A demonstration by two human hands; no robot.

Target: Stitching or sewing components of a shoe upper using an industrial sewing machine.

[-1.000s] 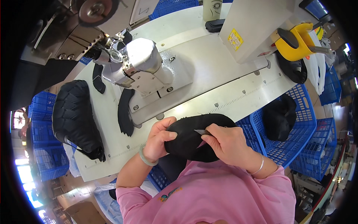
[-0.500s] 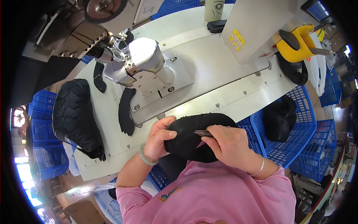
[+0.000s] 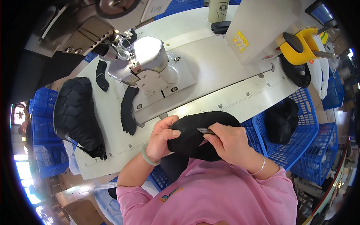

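My left hand (image 3: pixel 163 138) grips the left end of a rounded black fabric piece (image 3: pixel 187 138), thumb on top and fingers beneath. The piece is held in front of my body, at the near edge of the sewing machine table. My right hand (image 3: pixel 229 144) is closed around small metal thread snips (image 3: pixel 204 131), whose pointed tip rests at the middle of the fabric. Most of the snips is hidden inside the fingers. Loose threads stick out along the fabric's far edge.
Ahead stands a post-bed sewing machine (image 3: pixel 148 67) on a white table (image 3: pixel 225 98). A black quilted bundle (image 3: pixel 77 112) and black strips (image 3: pixel 128 110) lie to the left. At right are a blue basket (image 3: pixel 311 120) holding black pieces and a yellow holder (image 3: pixel 300 50).
The snips' tip has shifted slightly up on the fabric, and the right hand has turned a little. The left hand keeps its hold on the fabric piece.
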